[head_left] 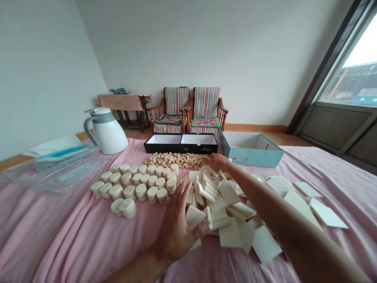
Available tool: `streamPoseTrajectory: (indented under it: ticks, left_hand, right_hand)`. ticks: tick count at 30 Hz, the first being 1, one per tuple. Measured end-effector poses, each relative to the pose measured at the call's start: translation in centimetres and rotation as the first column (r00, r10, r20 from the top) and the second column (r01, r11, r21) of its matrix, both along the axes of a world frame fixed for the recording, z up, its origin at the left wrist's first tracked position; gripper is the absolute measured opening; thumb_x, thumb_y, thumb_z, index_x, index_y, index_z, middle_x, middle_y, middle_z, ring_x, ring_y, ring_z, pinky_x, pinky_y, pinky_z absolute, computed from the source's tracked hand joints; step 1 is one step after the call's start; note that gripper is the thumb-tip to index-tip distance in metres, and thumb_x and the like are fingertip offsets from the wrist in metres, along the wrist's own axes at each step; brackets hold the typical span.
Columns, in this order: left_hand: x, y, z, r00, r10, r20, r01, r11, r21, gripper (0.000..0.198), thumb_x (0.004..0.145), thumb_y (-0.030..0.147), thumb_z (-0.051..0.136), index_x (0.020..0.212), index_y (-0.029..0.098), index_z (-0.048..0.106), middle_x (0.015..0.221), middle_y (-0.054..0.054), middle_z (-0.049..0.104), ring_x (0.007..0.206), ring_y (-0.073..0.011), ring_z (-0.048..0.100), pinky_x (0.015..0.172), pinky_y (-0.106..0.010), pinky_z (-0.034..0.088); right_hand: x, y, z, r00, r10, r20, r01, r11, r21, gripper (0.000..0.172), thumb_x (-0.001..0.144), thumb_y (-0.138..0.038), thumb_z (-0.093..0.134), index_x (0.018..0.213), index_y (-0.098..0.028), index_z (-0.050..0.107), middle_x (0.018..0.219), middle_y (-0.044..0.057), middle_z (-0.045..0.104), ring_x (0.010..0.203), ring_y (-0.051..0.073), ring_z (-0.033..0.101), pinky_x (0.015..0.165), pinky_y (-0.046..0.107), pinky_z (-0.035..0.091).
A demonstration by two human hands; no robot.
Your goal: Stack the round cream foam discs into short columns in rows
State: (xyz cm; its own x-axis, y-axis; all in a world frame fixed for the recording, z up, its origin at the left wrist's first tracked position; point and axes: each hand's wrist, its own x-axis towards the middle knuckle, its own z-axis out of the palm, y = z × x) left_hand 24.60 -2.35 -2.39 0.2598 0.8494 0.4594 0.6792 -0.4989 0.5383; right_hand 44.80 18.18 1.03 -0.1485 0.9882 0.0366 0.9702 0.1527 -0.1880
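A heap of pale square wooden tiles [219,208] lies in front of me on a pink cloth. My left hand [179,220] rests against the heap's left side, fingers stretched out and thumb apart, with tiles between thumb and fingers. Reaching over the heap, my right hand [218,161] is at its far edge, beside a band of small round wooden beads [176,159]; its fingers are partly hidden, and I cannot make out whether they hold anything. Stacks of round wooden discs [141,191] stand in rows left of my left hand.
Behind the beads stand a black two-part box [167,148] and a light blue box [250,155]. A white and grey jug [110,135] and clear plastic packaging [59,169] are at the left. Loose square tiles [328,214] lie at the right on the pink cloth [59,236].
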Motion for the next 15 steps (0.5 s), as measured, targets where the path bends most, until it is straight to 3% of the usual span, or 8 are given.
streamPoseTrajectory:
  ticks: [6, 11, 15]
  left_hand:
    - [-0.2, 0.1, -0.3, 0.999, 0.007, -0.035, -0.006, 1.0, 0.029, 0.086, 0.077, 0.052, 0.06, 0.144, 0.019, 0.018, 0.149, -0.016, 0.025, 0.138, -0.0337, 0.022, 0.109, -0.053, 0.029]
    - [-0.1, 0.2, -0.5, 1.0, 0.01, -0.03, -0.008, 0.999, 0.042, 0.088, 0.077, 0.054, 0.06, 0.145, 0.019, 0.016, 0.148, -0.016, 0.026, 0.138, -0.0326, 0.022, 0.109, -0.052, 0.029]
    - [-0.1, 0.2, -0.4, 1.0, 0.011, -0.022, -0.01, 0.999, 0.045, 0.085, 0.079, 0.052, 0.058, 0.145, 0.019, 0.015, 0.149, -0.016, 0.025, 0.138, -0.0323, 0.021, 0.109, -0.052, 0.028]
  right_hand:
    - [1.0, -0.2, -0.4, 0.999, -0.004, 0.042, 0.005, 0.999, -0.036, 0.054, 0.077, -0.058, 0.05, 0.101, -0.014, 0.069, 0.1, 0.019, 0.068, 0.093, 0.029, 0.064, 0.074, 0.033, 0.046]
    - [1.8, -1.6, 1.0, 0.997, 0.08, 0.005, -0.079, 0.995, -0.053, 0.037, 0.073, -0.043, 0.059, 0.102, -0.021, 0.069, 0.094, 0.008, 0.071, 0.088, 0.023, 0.065, 0.072, 0.026, 0.045]
    - [2.4, -3.2, 2.3, 0.989, 0.14, -0.042, -0.142, 0.988, -0.068, 0.039, 0.072, -0.032, 0.06, 0.109, -0.023, 0.066, 0.093, 0.003, 0.071, 0.085, 0.02, 0.064, 0.073, 0.024, 0.045]
